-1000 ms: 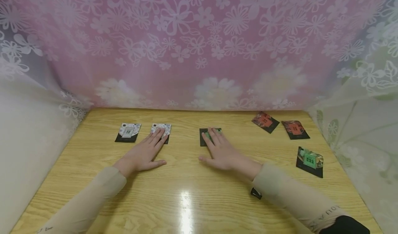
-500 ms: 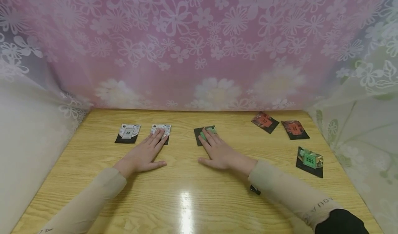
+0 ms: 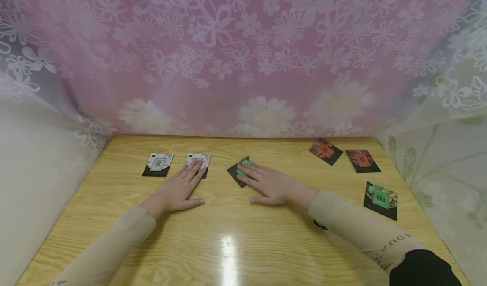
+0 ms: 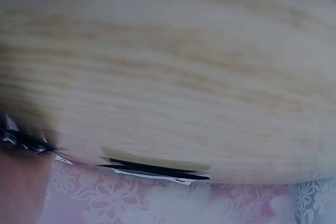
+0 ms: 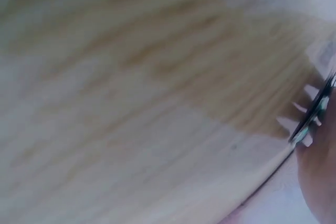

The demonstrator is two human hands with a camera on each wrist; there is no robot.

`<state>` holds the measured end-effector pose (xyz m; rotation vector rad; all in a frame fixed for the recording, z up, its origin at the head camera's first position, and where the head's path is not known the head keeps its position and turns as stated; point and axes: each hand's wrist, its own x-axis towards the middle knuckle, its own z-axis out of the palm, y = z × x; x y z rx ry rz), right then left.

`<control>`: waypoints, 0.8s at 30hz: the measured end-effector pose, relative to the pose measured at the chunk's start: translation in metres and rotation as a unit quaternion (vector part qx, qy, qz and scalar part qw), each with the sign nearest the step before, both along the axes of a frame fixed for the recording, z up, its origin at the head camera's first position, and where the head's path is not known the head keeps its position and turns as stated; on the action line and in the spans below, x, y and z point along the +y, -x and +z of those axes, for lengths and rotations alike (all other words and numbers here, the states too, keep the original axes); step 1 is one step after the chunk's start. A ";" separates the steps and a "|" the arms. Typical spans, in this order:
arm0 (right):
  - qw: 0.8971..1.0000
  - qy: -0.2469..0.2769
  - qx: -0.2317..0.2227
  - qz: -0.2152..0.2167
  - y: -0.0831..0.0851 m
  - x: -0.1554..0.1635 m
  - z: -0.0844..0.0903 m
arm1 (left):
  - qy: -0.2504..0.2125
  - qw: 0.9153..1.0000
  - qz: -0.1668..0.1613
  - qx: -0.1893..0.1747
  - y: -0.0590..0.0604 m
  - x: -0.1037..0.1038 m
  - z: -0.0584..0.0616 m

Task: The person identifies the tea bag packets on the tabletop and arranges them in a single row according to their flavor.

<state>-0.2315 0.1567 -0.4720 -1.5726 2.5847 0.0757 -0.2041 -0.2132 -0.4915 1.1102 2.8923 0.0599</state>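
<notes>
My left hand (image 3: pixel 177 192) lies palm down with its fingers straight on a white-and-black sachet (image 3: pixel 204 158), covering much of it. Left of that is a matching white-and-black sachet (image 3: pixel 158 164); in the left wrist view a sachet (image 4: pixel 152 171) shows edge-on beside the hand (image 4: pixel 21 187). With outstretched fingers, my right hand (image 3: pixel 271 186) rests on a green-and-black sachet (image 3: pixel 235 174), which sits turned at an angle; its right part is hidden. The right wrist view catches this sachet (image 5: pixel 310 121) edge-on at the fingertips.
Two red-and-black sachets (image 3: pixel 325 151) (image 3: pixel 362 161) lie at the back right of the wooden table (image 3: pixel 182 243). Another green-and-black sachet (image 3: pixel 381 200) is nearer, by the right edge. A small black object (image 3: pixel 320 225) peeks out under the right sleeve. A pink flowered curtain (image 3: pixel 213 87) hangs behind.
Under my right fingers the green-and-black sachet has slid left and rotated from straight to slanted. The right hand has turned with it. My left hand stays in place.
</notes>
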 end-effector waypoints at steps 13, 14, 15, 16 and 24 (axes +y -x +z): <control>0.996 0.035 -0.005 -0.082 -0.018 -0.008 0.011 | 0.004 1.000 0.002 0.000 -0.001 0.002 0.002; 0.994 0.038 -0.009 -0.098 -0.021 -0.012 0.011 | 0.005 1.000 0.002 0.000 -0.001 0.002 0.002; 0.993 0.042 -0.015 -0.112 -0.026 -0.015 0.011 | 0.005 1.000 0.003 0.000 -0.001 0.002 0.002; 0.991 0.046 -0.021 -0.125 -0.029 -0.018 0.010 | 0.004 1.000 0.003 0.000 -0.001 0.002 0.001; 0.976 0.031 -0.060 -0.206 -0.044 -0.042 0.009 | 0.001 1.000 0.008 -0.006 -0.002 0.002 0.001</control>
